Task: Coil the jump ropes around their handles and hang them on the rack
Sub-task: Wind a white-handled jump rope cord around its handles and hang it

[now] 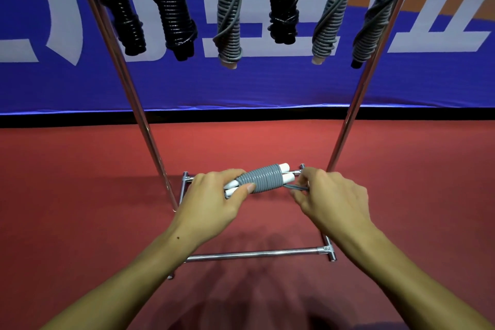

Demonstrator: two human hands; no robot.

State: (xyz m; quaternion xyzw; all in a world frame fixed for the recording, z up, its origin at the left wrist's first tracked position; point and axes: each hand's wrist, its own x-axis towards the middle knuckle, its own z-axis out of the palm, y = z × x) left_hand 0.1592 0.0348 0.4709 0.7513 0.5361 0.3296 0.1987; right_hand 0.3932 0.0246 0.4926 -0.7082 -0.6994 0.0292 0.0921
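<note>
A grey jump rope (265,179) is coiled tightly around its two white handles and lies level in front of me. My left hand (214,201) grips the bundle at its left end, thumb pressed on the coils. My right hand (332,195) pinches the loose grey rope end just right of the coil. The metal rack (356,104) stands behind, its top bar out of view. Several coiled ropes hang from it, black ones (174,8) and grey ones (230,16).
The rack's base bars (254,254) lie on the red floor (80,182) directly under my hands. Its two slanted uprights frame the space. A blue banner wall (254,88) stands close behind the rack.
</note>
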